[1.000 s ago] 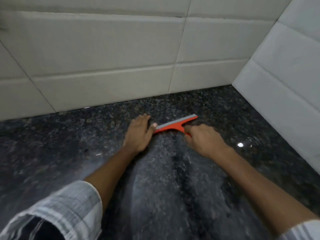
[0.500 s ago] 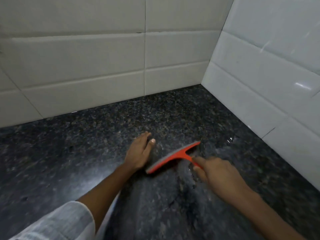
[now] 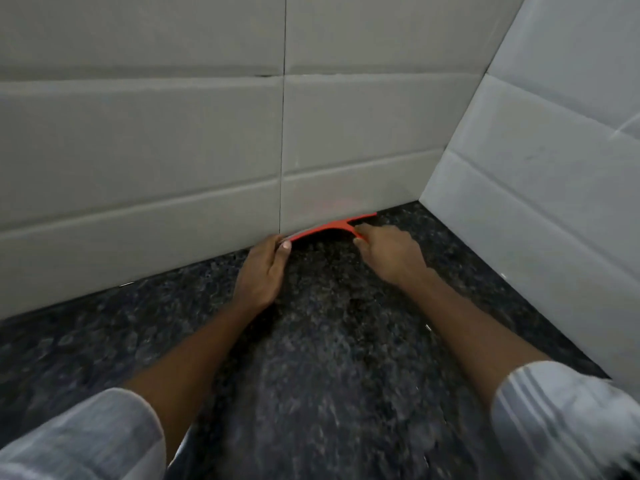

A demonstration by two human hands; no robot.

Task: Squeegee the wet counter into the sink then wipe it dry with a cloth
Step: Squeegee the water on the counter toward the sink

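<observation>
Since half a second ago the squeegee point(image 3: 332, 227) has travelled from mid-tabletop to the far edge, and its blade now lies right along the foot of the back wall point(image 3: 173, 150), at about 12 o'clock from the person. Earlier it sat slanted and well clear of the tiles; now it runs nearly parallel to them, its right end near the corner where the side wall point(image 3: 536, 168) meets the back one.

The right hand point(image 3: 388, 252) grips the handle, fingers point(image 3: 362, 233) curled round the stem just below the blade. The left hand point(image 3: 263, 271) has followed it: it lies flat on the tabletop point(image 3: 329, 358) with its fingers straight and together, the thumb tip touching the blade's left end at the wall.

Judging from this, the tool has been reset for a fresh stroke, placed as far back as it can go so the next pull can draw water toward 6 o'clock. A duller, streaked band on the stone between the two forearms suggests ground already scraped, though blur makes that uncertain. No sink and no cloth are in view, so squeegeeing seems to be under way and drying not yet begun. Both rolled sleeves, left point(image 3: 79, 441) and right point(image 3: 561, 417), sit at the bottom corners.
</observation>
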